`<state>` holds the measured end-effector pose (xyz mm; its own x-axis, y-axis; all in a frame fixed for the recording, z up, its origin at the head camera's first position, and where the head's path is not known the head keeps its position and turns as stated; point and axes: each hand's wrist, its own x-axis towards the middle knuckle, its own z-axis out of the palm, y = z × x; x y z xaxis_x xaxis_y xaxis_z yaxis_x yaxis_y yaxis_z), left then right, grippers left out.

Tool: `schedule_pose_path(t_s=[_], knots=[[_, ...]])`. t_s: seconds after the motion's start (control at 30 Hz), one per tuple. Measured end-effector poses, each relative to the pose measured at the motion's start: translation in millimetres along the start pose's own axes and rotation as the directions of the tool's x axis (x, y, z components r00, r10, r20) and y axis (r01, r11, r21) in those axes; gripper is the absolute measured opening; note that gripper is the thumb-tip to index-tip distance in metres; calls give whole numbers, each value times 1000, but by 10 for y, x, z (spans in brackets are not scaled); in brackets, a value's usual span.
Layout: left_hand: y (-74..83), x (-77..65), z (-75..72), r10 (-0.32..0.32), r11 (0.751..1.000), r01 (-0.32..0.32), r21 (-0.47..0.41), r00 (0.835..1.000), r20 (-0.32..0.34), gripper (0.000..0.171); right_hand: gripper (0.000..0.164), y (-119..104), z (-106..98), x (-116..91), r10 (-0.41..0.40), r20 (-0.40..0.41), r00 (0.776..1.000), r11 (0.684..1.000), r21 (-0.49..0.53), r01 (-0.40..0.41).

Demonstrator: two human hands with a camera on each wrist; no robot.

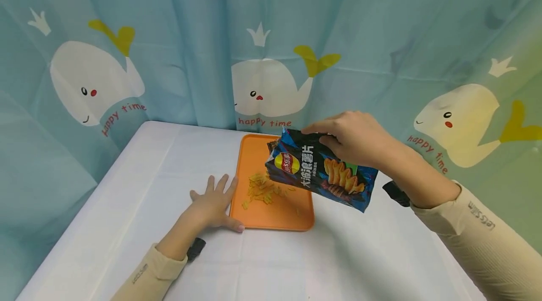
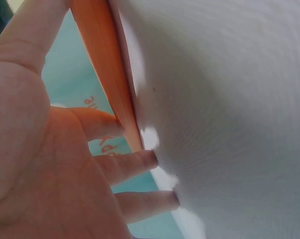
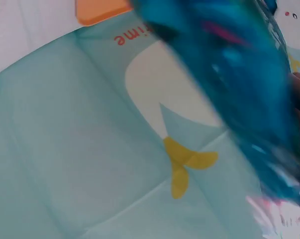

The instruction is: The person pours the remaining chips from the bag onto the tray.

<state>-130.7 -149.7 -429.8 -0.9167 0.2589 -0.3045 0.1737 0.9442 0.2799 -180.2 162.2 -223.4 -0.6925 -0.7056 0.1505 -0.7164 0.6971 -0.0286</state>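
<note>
My right hand point(image 1: 355, 138) grips a dark blue bag of potato chips point(image 1: 323, 167) by its upper side and holds it tilted above the orange tray point(image 1: 275, 214). The bag's torn end faces left and down, over the tray. A small pile of yellow chips point(image 1: 260, 189) lies on the tray, with a few loose pieces to its right. Fingers spread, my left hand point(image 1: 213, 204) rests at the tray's left edge. In the left wrist view its fingertips touch the tray's orange side point(image 2: 107, 59) and the white tabletop. The bag point(image 3: 229, 84) looks blurred in the right wrist view.
A white-covered table point(image 1: 169, 164) bears the tray. Behind it hangs a light blue curtain point(image 1: 195, 47) printed with white whales, close to the table's back edge. Black bands show near both wrists, below the sleeves point(image 1: 470, 216).
</note>
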Motion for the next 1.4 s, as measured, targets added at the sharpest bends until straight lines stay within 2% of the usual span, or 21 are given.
schedule_pose_path(t_s=[0.23, 0.5, 0.77, 1.0, 1.27, 1.4], knots=[[4, 14, -7, 2, 1000, -2, 4, 1000, -1, 134, 36, 14, -7, -20, -18, 33, 999, 1000, -18, 19], [-7, 2, -4, 3, 1000, -3, 4, 1000, -2, 134, 37, -6, -62, -21, -2, -10, 1000, 999, -40, 2], [-3, 12, -2, -8, 1000, 8, 2, 1000, 4, 134, 37, -21, -82, -1, 1, 11, 1000, 999, -44, -1], [-1, 14, -20, -8, 1000, 8, -4, 1000, 8, 134, 37, -18, -148, -9, -12, -32, 999, 999, -49, 11], [-13, 10, -24, -1, 1000, 1, -3, 1000, 6, 134, 37, -28, -143, -3, -7, 18, 1000, 998, -63, 8], [-16, 8, -16, -5, 1000, 5, -6, 1000, 10, 134, 37, -27, -161, -15, 7, 14, 1000, 998, -69, -6]])
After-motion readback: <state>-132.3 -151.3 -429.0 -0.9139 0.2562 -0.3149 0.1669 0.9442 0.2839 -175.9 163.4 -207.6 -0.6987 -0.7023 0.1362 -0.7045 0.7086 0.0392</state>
